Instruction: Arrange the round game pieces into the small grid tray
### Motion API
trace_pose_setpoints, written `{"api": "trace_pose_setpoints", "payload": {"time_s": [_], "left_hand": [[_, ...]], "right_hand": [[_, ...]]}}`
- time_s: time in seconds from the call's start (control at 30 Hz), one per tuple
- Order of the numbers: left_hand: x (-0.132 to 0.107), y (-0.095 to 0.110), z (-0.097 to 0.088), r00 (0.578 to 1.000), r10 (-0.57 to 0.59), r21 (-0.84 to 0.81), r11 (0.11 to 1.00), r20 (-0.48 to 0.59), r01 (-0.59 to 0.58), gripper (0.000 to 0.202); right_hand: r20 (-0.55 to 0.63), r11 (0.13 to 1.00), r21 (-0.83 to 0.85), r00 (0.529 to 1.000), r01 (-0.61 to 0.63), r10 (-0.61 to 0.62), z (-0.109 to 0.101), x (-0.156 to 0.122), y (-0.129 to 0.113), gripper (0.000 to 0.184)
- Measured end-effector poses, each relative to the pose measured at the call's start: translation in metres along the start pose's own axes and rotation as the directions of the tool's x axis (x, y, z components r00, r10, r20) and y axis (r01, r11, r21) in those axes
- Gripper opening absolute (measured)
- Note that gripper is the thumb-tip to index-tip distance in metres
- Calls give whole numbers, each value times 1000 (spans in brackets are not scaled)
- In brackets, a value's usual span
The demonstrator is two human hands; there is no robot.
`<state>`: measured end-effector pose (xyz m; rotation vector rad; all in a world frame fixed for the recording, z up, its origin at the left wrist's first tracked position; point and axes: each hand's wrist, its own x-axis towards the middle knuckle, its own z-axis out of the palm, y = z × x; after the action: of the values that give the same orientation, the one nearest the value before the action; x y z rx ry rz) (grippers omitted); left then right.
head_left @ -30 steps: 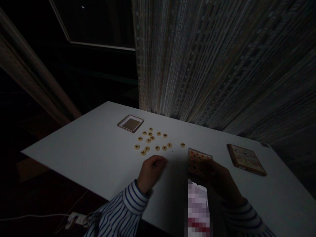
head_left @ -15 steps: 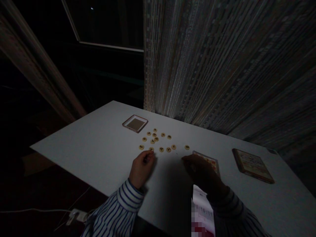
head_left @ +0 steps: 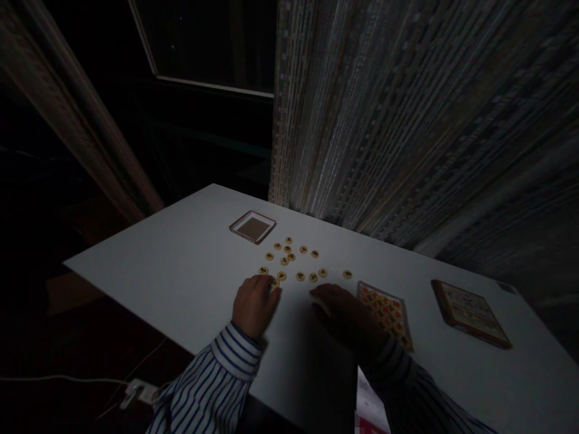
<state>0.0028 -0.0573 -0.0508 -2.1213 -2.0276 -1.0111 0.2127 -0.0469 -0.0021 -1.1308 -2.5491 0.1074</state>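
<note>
The right hand [head_left: 346, 314], grip parted, is now left of the filled tray [head_left: 406, 322], not over it, bringing both hands near loose discs [head_left: 300, 276] farther left; whether the left hand [head_left: 254, 304] pinches one, I cannot tell.

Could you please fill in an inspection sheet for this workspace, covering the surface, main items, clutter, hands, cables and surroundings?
Surface: white tabletop, dimly lit.
Main items: loose round pieces with dark characters; square tray of pieces, many red-marked.
Clutter: open shallow box at the back; flat printed box at right; lit screen, partly hidden by the right sleeve.
Hands: left hand at the nearest loose pieces, grip unclear; right hand beside the tray, thumb and fingers apart.
Cables: white cable at white power block, lower left.
Surroundings: striped curtain behind; darkness at left.
</note>
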Motion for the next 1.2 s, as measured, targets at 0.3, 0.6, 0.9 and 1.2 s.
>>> {"api": "trace_pose_setpoints", "payload": {"time_s": [0.3, 0.6, 0.9, 1.2], "left_hand": [[6, 8, -2, 988, -66, 164, 986, 139, 42, 27], [8, 9, 0, 976, -95, 185, 981, 196, 58, 27], [6, 5, 4, 988, -59, 121, 992, 144, 42, 24], [5, 5, 6, 998, 55, 43, 998, -34, -54, 24]], "right_hand": [[112, 999, -34, 994, -3, 7, 1, 9, -4, 26], [186, 999, -48, 982, -21, 30, -1, 10, -3, 29], [176, 998, -50, 984, -30, 39, 0, 10, 0, 30], [115, 999, -50, 993, 0, 6, 1, 6, 2, 27]]}}
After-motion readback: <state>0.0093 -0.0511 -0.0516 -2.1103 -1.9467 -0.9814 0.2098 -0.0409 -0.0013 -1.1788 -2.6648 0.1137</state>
